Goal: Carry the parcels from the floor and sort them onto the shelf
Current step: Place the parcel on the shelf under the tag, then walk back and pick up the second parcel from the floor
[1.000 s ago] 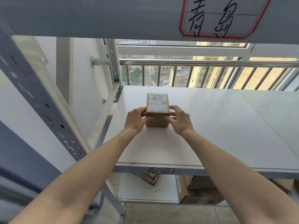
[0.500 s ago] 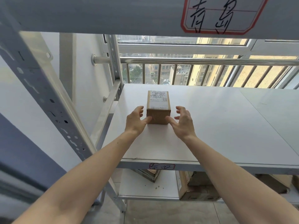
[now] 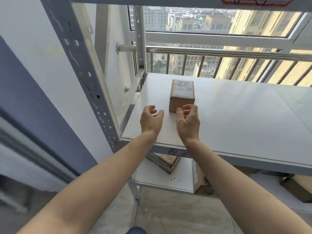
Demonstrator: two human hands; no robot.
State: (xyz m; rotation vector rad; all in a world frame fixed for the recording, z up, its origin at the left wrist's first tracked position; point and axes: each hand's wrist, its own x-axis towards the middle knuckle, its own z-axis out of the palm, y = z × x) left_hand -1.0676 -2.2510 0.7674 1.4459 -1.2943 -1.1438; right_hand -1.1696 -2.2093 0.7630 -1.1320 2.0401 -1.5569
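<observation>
Two bare hands hover over a white shelf (image 3: 236, 125): the left hand (image 3: 150, 121), fingers loosely curled and apart, holding nothing; beside it the right hand (image 3: 188, 122), fingers likewise apart and empty, just in front of a small cardboard parcel (image 3: 182, 95) standing upright on the shelf. More boxes (image 3: 201, 183) sit on the shelf below.

Behind the rack: window frame (image 3: 217, 35) with a horizontal steel handrail (image 3: 219, 52) over vertical bars (image 3: 185, 65), high-rise buildings (image 3: 194, 21) visible beyond; white wall (image 3: 33, 48) at left with a grey-blue panel (image 3: 33, 102); grey tiled floor (image 3: 168, 213) below.
</observation>
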